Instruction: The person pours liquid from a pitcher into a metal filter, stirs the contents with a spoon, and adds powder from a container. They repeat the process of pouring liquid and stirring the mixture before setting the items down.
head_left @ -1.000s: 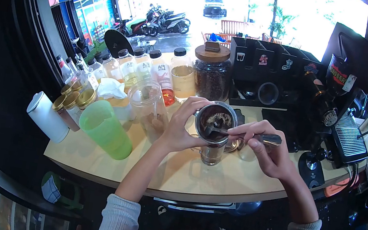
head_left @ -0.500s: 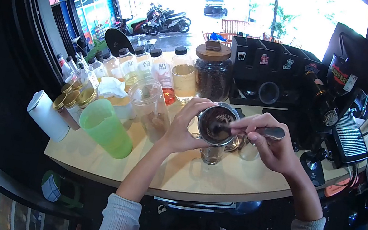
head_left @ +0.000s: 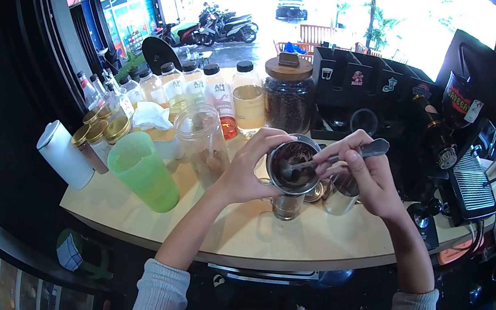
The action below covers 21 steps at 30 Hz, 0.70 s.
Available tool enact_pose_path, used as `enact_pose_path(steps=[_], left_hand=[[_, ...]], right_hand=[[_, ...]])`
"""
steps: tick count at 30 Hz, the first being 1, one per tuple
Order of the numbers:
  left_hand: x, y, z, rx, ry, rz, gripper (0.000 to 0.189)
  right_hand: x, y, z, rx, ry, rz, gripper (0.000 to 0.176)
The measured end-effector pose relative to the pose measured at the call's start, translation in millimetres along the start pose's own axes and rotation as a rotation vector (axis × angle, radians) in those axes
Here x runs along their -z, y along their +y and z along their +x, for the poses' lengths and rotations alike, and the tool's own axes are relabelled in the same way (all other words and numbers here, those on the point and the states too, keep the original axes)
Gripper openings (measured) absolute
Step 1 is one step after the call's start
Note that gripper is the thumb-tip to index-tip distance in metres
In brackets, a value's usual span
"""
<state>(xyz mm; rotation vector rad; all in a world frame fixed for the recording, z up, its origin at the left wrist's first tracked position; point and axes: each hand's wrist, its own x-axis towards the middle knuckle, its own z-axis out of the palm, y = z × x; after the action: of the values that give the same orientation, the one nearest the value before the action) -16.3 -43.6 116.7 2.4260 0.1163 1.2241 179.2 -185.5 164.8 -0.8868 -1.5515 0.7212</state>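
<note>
My left hand (head_left: pixel 251 170) is wrapped round a metal cup (head_left: pixel 297 152), tipped so that its mouth faces me. Dark brown contents coat the inside; what they are exactly I cannot make out. Between the fingers of my right hand (head_left: pixel 374 187) is a metal spoon (head_left: pixel 377 147), its bowl down in the cup and its handle pointing up to the right. Directly under the cup stands a small clear glass (head_left: pixel 286 208) on the counter. A clear jar (head_left: pixel 203 141) with brown powder at its bottom is just left of my left hand.
A green pitcher (head_left: pixel 145 171) and white tumbler (head_left: pixel 65 155) stand at the counter's left. Labelled bottles (head_left: pixel 218 95) and a wooden-lidded jar of coffee beans (head_left: pixel 288 103) line the back. A black organiser (head_left: pixel 370 77) and coffee equipment (head_left: pixel 475 184) occupy the right side.
My right hand has tilted the spoon, so its handle end is higher and its bowl reaches the left side of the cup. The cup and my left hand have barely moved.
</note>
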Motion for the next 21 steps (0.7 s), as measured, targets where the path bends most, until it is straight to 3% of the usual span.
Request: enact_pose_path(steps=[3, 13, 21], left_hand=[[0.8, -0.2, -0.2, -0.001, -0.032, 0.048, 0.079], [0.7, 0.8, -0.6, -0.020, -0.086, 0.085, 0.078], [1.7, 0.2, -0.8, -0.022, -0.101, 0.104, 0.079]], right_hand=[[8.8, 2.4, 2.2, -0.040, -0.089, -0.033, 0.025], [12.0, -1.3, 10.7, -0.091, -0.037, -0.045, 0.035], [10.9, -0.9, 12.9, -0.013, -0.042, -0.120, 0.035]])
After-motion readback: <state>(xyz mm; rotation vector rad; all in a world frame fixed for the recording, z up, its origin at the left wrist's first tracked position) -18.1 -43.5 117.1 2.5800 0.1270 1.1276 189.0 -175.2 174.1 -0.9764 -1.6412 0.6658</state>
